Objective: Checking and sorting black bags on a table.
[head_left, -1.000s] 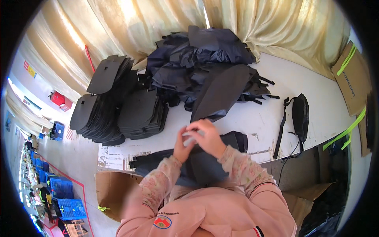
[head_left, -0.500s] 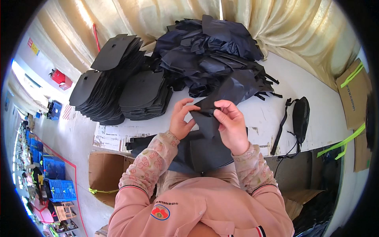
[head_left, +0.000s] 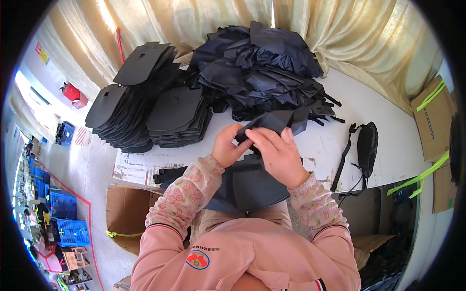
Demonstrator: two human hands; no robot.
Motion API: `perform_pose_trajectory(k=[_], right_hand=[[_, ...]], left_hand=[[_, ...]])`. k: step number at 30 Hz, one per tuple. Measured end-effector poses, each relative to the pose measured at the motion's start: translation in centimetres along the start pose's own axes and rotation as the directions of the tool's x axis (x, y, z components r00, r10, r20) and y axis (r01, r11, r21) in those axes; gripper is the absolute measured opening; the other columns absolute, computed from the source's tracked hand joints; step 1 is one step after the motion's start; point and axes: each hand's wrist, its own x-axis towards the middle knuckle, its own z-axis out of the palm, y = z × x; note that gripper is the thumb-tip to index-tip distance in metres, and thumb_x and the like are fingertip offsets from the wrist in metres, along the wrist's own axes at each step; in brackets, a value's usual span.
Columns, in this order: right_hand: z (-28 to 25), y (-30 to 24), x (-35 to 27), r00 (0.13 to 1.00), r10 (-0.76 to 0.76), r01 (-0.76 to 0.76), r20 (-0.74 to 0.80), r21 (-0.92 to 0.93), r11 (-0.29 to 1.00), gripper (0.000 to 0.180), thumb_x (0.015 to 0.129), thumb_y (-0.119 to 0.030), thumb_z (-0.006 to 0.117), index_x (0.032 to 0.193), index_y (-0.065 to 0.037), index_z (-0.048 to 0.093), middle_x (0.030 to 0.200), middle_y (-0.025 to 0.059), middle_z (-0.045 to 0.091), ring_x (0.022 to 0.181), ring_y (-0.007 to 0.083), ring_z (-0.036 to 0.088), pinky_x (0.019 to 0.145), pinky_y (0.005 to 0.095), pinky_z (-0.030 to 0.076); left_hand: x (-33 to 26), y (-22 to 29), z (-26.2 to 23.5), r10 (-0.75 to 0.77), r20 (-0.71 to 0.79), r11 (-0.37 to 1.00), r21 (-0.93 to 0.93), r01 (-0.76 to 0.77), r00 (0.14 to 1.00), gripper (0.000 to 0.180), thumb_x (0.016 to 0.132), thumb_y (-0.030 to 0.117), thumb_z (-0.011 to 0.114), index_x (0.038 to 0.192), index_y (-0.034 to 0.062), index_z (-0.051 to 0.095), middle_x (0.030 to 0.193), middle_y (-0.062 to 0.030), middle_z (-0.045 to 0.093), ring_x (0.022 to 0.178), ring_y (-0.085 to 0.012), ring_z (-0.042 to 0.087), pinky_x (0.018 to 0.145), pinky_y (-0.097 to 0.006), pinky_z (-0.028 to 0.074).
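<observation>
Above the table's near edge, my left hand [head_left: 228, 146] pinches a thin black fabric piece [head_left: 280, 119]. My right hand [head_left: 277, 154] grips the same piece close beside it, fingers curled over the folded edge, so the exact grip is partly hidden. The far end of the piece stands up toward a big heap of similar crumpled black pieces [head_left: 262, 72] at the back. Below my hands, a wider black sheet [head_left: 255, 183] lies across the table edge and my lap, with dark strips showing at its left end.
Stacked flat black panels [head_left: 177, 116] fill the table's left side. On the right lies a black pouch [head_left: 367, 148] with a strap and cord. An open cardboard box [head_left: 127, 213] stands below left. Cardboard with green straps [head_left: 432, 121] is at the far right, and curtains hang behind.
The black piece has been drawn nearer and bunched up, its far end leaving the heap's front. My right hand has turned over it, and its fingers now meet my left hand's.
</observation>
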Motion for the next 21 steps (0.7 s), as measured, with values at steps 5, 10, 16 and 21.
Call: perform_pose_trajectory(k=[5,10,16,21], right_hand=[[-2.4,-0.2,-0.4,0.989,0.08,-0.033,-0.121,0.346,0.938,0.036,0.07,0.012,0.061,0.101,-0.004,0.067,0.095,0.0102,0.061,0.078,0.0286,0.059,0.069,0.0354,0.049],[-7.5,-1.4,-1.8,0.98,0.119,-0.033,-0.16,0.457,0.889,0.04,0.069,0.017,0.06,0.102,-0.004,0.07,0.096,0.0117,0.062,0.077,0.0278,0.063,0.066,0.0321,0.053],[-4.7,-3.0,2.0,0.999,-0.031,0.03,0.01,0.032,0.999,0.046,0.071,0.006,0.067,0.114,-0.008,0.067,0.102,0.0107,0.062,0.088,0.0296,0.063,0.092,0.0432,0.047],[-2.3,-0.9,1.8,0.995,-0.096,0.102,-0.035,0.248,0.964,0.038,0.066,0.004,0.067,0.101,-0.008,0.065,0.087,0.007,0.061,0.079,0.0281,0.059,0.085,0.0427,0.045]], left_hand=[[0.0,-1.2,-1.1,0.192,0.117,0.963,0.167,-0.21,0.974,0.021,0.071,0.003,0.076,0.087,0.0062,0.062,0.078,-0.006,0.062,0.07,-0.027,0.058,0.066,-0.036,0.045],[-2.2,-3.6,-5.7,0.069,0.146,0.93,0.348,-0.117,0.987,0.023,0.07,0.0,0.074,0.09,0.0064,0.065,0.083,-0.0073,0.064,0.074,-0.0264,0.06,0.068,-0.034,0.048],[-2.3,-0.2,-5.9,-0.073,0.116,0.976,0.214,0.046,0.991,0.024,0.071,0.002,0.076,0.092,0.0071,0.066,0.081,-0.0076,0.063,0.078,-0.0242,0.06,0.069,-0.034,0.05],[-1.5,1.7,-5.1,0.183,0.237,0.925,0.289,-0.249,0.954,0.034,0.064,0.001,0.075,0.096,0.0113,0.065,0.083,-0.0047,0.064,0.079,-0.0273,0.057,0.076,-0.036,0.044]])
